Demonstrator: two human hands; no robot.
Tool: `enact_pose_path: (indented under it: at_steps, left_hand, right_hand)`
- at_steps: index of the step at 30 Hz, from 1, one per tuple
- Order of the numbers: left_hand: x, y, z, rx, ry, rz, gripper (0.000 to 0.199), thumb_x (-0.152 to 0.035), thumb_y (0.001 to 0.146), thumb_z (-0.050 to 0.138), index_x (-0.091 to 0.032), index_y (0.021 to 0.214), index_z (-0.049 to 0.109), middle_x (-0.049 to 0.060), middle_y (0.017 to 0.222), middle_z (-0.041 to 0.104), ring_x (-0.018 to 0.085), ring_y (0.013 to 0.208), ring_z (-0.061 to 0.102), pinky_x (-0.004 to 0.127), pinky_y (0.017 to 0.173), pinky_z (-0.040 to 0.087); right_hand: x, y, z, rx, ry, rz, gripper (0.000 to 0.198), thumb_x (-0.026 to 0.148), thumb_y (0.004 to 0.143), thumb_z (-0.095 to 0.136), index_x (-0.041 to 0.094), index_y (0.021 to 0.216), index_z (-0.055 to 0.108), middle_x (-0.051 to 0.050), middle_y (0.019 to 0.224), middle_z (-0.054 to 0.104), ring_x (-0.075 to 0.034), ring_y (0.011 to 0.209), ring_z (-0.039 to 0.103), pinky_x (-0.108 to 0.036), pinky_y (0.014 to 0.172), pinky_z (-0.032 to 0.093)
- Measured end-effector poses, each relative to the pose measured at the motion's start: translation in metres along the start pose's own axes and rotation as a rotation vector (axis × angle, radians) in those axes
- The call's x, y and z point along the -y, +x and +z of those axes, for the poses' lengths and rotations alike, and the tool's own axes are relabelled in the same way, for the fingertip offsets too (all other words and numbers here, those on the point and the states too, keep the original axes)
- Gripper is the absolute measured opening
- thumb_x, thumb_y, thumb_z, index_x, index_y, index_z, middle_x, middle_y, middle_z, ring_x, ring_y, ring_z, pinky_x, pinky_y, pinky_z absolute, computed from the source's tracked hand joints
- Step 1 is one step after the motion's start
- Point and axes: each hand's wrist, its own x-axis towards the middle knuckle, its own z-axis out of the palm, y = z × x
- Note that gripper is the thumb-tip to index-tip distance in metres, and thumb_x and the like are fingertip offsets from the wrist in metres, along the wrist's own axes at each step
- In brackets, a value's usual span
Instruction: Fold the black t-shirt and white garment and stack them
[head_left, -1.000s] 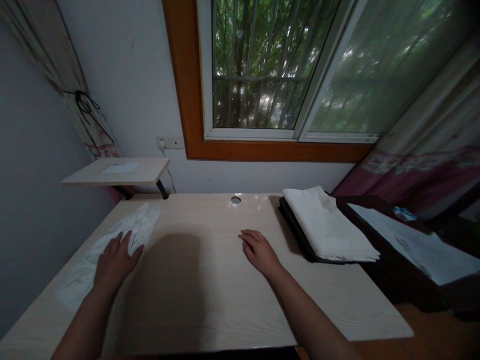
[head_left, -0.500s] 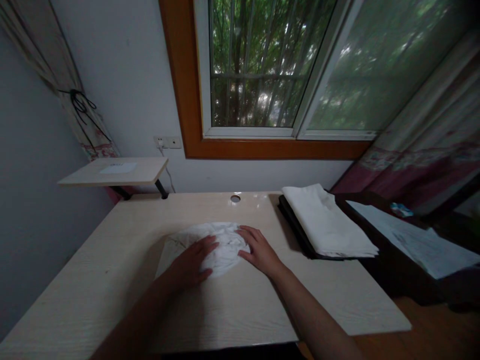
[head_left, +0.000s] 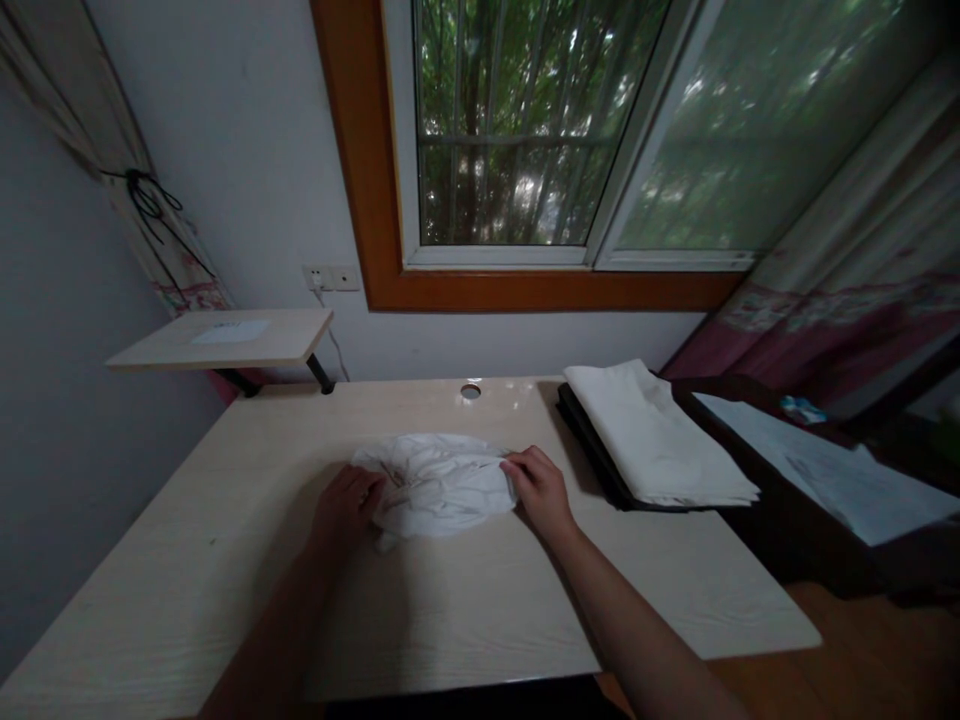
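A crumpled white cloth (head_left: 446,487) lies on the pale wood-grain desk (head_left: 480,610), bunched into a wrinkled oval. My left hand (head_left: 347,505) grips its left end, fingers curled in and partly hidden from view. At the opposite end, my right hand (head_left: 541,488) pinches the cloth's edge between thumb and fingers. Between the two hands the fabric is gathered in loose folds and rests on the desktop.
Folded white fabric (head_left: 656,435) sits on a black item (head_left: 592,455) at the desk's right. A small raised shelf (head_left: 292,345) stands at the back left. Behind are a cable hole (head_left: 471,392) and a window (head_left: 525,130). Beyond the right edge lies a white sheet (head_left: 810,465).
Both hands went from lying spread on the cloth to gripping its ends. The left hand moved left, the right slightly right, and the cloth is drawn wider between them.
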Motion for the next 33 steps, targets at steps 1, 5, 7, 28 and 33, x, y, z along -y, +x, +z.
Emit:
enact_pose_path:
  at_steps: [1, 5, 7, 28, 33]
  left_hand:
    - [0.001, 0.001, 0.002, -0.002, -0.011, -0.011, 0.026, -0.037, 0.101, 0.05, -0.024, 0.096, 0.073, 0.007, 0.09, 0.072, 0.022, 0.091, 0.065, 0.037, 0.087, 0.053]
    - [0.006, 0.002, 0.01, 0.029, -0.057, -0.03, 0.025, -0.039, 0.099, 0.053, -0.024, 0.105, 0.072, 0.008, 0.102, 0.073, 0.024, 0.101, 0.065, 0.042, 0.096, 0.052]
    - [0.009, 0.001, 0.014, 0.061, -0.068, -0.053, 0.028, -0.04, 0.096, 0.057, -0.024, 0.115, 0.07, 0.009, 0.113, 0.072, 0.026, 0.108, 0.064, 0.044, 0.098, 0.052]
    - [-0.014, 0.001, 0.008, 0.288, -0.113, 0.19, 0.016, -0.033, 0.095, 0.061, -0.026, 0.098, 0.075, 0.008, 0.104, 0.072, 0.024, 0.099, 0.061, 0.041, 0.093, 0.051]
    - [-0.006, 0.002, 0.007, 0.112, -0.103, 0.051, 0.019, -0.034, 0.098, 0.055, -0.025, 0.095, 0.072, 0.007, 0.096, 0.071, 0.023, 0.095, 0.063, 0.039, 0.091, 0.052]
  right_hand:
    - [-0.001, 0.0, -0.002, -0.042, -0.006, 0.009, 0.022, 0.04, 0.099, 0.06, 0.025, 0.093, 0.074, -0.004, 0.085, 0.064, -0.022, 0.081, 0.062, -0.036, 0.074, 0.054]
    - [-0.003, 0.001, -0.008, -0.145, -0.122, -0.023, 0.024, 0.039, 0.101, 0.055, 0.025, 0.101, 0.075, -0.007, 0.094, 0.061, -0.024, 0.093, 0.061, -0.041, 0.083, 0.055]
    - [0.0, -0.001, -0.009, -0.089, -0.209, -0.099, 0.025, 0.037, 0.101, 0.054, 0.025, 0.108, 0.075, -0.01, 0.101, 0.062, -0.026, 0.1, 0.06, -0.045, 0.089, 0.054]
    - [0.016, -0.012, 0.029, -0.063, 0.102, 0.187, 0.032, 0.05, 0.104, 0.046, 0.023, 0.105, 0.064, -0.002, 0.076, 0.063, -0.018, 0.059, 0.063, -0.028, 0.052, 0.052]
    - [-0.005, -0.007, 0.005, -0.511, 0.151, 0.418, 0.041, 0.062, 0.103, 0.037, 0.024, 0.116, 0.047, 0.002, 0.081, 0.056, -0.015, 0.055, 0.057, -0.026, 0.046, 0.047]
